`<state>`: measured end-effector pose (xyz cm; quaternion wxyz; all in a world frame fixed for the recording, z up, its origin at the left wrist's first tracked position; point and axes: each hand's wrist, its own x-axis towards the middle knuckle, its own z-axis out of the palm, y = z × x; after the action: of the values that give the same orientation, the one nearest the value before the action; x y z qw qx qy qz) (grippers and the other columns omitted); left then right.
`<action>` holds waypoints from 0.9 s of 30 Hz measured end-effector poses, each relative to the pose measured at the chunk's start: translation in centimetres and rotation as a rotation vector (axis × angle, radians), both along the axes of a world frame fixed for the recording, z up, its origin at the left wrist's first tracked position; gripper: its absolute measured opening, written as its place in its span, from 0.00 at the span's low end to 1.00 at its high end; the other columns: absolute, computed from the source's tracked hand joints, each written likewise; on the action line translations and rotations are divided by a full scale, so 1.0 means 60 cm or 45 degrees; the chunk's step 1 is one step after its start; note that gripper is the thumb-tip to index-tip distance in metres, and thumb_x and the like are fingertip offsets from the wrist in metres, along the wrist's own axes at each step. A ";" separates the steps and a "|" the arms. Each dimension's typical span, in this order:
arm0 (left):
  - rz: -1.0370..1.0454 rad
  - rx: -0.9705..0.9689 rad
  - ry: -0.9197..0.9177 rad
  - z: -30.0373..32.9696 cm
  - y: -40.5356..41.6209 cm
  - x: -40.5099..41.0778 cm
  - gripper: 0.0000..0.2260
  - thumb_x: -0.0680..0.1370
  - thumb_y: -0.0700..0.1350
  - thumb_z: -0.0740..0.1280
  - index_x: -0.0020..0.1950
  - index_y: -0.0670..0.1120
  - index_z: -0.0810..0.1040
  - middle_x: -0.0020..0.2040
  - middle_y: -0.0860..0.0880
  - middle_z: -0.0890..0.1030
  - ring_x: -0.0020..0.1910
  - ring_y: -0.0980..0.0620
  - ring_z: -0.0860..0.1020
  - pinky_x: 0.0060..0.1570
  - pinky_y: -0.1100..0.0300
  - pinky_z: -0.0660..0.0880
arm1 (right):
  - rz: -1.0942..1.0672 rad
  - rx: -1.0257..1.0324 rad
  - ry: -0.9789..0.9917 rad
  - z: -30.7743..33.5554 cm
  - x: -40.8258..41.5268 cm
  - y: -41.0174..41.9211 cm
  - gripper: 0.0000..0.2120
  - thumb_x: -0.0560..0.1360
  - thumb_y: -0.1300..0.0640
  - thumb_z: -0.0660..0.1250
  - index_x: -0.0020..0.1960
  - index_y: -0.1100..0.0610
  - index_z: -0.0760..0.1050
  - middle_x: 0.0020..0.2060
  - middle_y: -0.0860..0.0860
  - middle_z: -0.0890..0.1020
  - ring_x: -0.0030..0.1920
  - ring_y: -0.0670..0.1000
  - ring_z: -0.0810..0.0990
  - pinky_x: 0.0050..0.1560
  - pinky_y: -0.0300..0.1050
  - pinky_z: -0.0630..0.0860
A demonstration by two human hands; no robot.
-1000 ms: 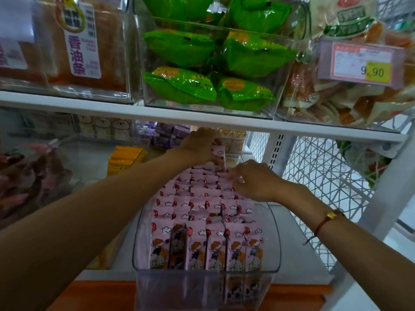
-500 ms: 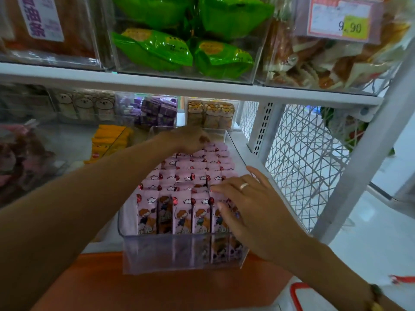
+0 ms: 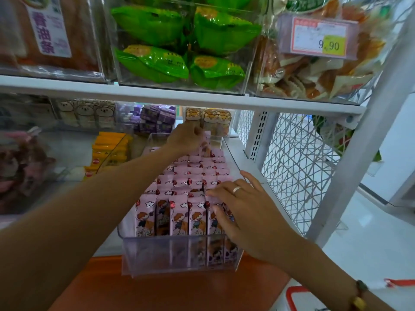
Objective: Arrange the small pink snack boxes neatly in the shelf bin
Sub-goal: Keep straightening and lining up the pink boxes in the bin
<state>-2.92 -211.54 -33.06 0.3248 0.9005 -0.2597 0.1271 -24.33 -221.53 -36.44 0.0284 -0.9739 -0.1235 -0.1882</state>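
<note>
The pink snack boxes (image 3: 177, 215) stand upright in tight rows, cartoon fronts facing forward, filling most of the clear plastic bin (image 3: 179, 257). The bin sits lengthwise on the lower white shelf, its front end jutting past the shelf edge. 1 box (image 3: 205, 143) at the back stands higher than the rest.

L hand (image 3: 187, 136) pinches a pink box (image 3: 206, 142) at bin (image 3: 179, 257) rear; R hand (image 3: 244, 212) flat on front rows.
</note>
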 end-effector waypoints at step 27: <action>-0.305 -1.005 0.335 -0.004 0.172 -0.307 0.11 0.80 0.42 0.62 0.57 0.56 0.75 0.53 0.62 0.79 0.52 0.67 0.78 0.44 0.70 0.77 | 0.054 1.909 0.265 0.058 -0.002 0.097 0.28 0.62 0.47 0.74 0.60 0.47 0.69 0.56 0.50 0.80 0.55 0.50 0.81 0.60 0.51 0.76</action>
<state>-21.33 -201.22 -33.27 0.6870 0.6793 -0.2504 0.0623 -24.47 -215.70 -32.94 0.6984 -0.7038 0.0221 -0.1282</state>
